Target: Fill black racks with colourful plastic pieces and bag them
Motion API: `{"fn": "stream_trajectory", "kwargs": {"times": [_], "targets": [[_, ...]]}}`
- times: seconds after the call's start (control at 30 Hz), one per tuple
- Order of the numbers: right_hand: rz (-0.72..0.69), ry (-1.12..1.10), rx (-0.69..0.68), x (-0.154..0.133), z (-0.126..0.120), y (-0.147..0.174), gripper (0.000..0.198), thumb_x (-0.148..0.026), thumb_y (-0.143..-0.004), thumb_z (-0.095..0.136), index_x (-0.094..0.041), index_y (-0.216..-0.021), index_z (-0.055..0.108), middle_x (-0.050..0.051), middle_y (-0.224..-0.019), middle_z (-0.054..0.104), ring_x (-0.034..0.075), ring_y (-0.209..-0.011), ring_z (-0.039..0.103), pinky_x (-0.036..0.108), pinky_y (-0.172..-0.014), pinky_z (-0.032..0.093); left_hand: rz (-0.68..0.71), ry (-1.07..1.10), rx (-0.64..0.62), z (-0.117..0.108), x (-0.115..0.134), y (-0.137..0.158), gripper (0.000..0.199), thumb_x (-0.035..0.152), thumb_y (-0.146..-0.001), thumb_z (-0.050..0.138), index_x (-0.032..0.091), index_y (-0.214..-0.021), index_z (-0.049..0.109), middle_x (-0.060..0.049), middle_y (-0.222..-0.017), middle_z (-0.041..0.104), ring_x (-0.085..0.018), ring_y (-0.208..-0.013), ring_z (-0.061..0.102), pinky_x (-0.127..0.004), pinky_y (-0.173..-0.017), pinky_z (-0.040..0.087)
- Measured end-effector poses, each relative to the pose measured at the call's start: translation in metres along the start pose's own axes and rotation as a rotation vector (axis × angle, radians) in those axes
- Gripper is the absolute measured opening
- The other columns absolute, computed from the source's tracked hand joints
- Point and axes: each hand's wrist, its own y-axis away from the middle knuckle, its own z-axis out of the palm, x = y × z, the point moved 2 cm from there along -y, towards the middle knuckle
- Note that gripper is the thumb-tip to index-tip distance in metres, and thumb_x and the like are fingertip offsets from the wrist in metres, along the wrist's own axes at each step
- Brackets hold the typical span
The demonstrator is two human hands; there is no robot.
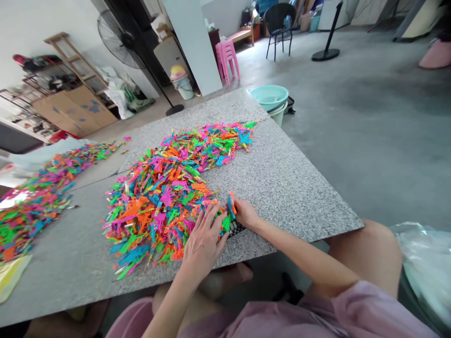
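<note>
A large heap of small bright plastic pieces (165, 188) in pink, orange, green and blue covers the middle of the speckled grey table (282, 173). Some look like flat toy shapes, others like thin sticks. My left hand (206, 234) rests on the heap's near right edge, fingers stretched out over the pieces. Just right of it, my right hand (244, 213) is closed on a blue and orange plastic piece (231, 205), held upright. Below the hands lies a black-and-white patterned item (235, 229), mostly hidden.
A second heap of similar pieces (38, 202) spreads along the left, beside a yellow packet (13, 277). Beyond the table's right edge stand stacked buckets (270, 95). A clear plastic bag (426, 263) sits in a bin at my right. A fan (123, 40) stands behind.
</note>
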Motion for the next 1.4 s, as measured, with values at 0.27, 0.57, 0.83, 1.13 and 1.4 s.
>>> {"fn": "stream_trajectory", "kwargs": {"times": [0.27,0.57,0.83,1.13,1.4], "targets": [[-0.140,0.201,-0.102,-0.004,-0.002,-0.005,0.026,-0.013,-0.086,0.051,-0.017,-0.109,0.062,0.010,-0.102,0.069,0.021,-0.097,0.062,0.027,-0.084,0.045,0.013,-0.016,0.010,0.002,0.001,0.001,0.044,0.025,-0.092,0.055,0.020,-0.136,0.048,-0.010,-0.154,0.039,-0.030,-0.144,0.034,-0.051,-0.117,0.035],[-0.139,0.378,-0.183,-0.019,-0.007,-0.010,0.027,-0.016,-0.090,0.049,-0.015,-0.115,0.061,0.012,-0.100,0.070,0.022,-0.091,0.066,0.027,-0.077,0.047,0.003,-0.009,0.023,-0.001,0.004,-0.001,0.043,0.023,-0.092,0.055,0.022,-0.134,0.051,-0.012,-0.153,0.038,-0.031,-0.141,0.038,-0.051,-0.117,0.035],[-0.283,0.287,-0.306,-0.017,0.000,-0.030,0.028,-0.015,-0.088,0.053,-0.021,-0.111,0.068,0.005,-0.095,0.074,0.021,-0.086,0.069,0.026,-0.073,0.048,0.028,-0.047,0.033,-0.002,0.002,0.000,0.051,0.020,-0.091,0.056,0.026,-0.141,0.048,-0.014,-0.155,0.032,-0.032,-0.141,0.037,-0.055,-0.113,0.037],[-0.084,0.717,0.090,0.007,-0.056,-0.118,0.052,-0.002,-0.088,0.042,-0.018,-0.137,0.051,0.015,-0.136,0.054,0.025,-0.121,0.053,0.034,-0.094,0.047,0.021,-0.084,0.061,0.003,0.000,0.007,0.054,0.017,-0.086,0.059,0.030,-0.138,0.051,-0.010,-0.157,0.033,-0.030,-0.143,0.035,-0.053,-0.111,0.042],[-0.336,0.993,0.054,0.002,-0.030,-0.168,0.026,-0.007,-0.093,0.043,-0.012,-0.107,0.065,0.015,-0.106,0.065,0.024,-0.105,0.057,0.035,-0.086,0.052,0.017,-0.076,0.111,0.011,-0.003,0.011,0.057,0.018,-0.084,0.059,0.031,-0.138,0.050,-0.008,-0.158,0.034,-0.029,-0.141,0.039,-0.049,-0.107,0.046]]}}
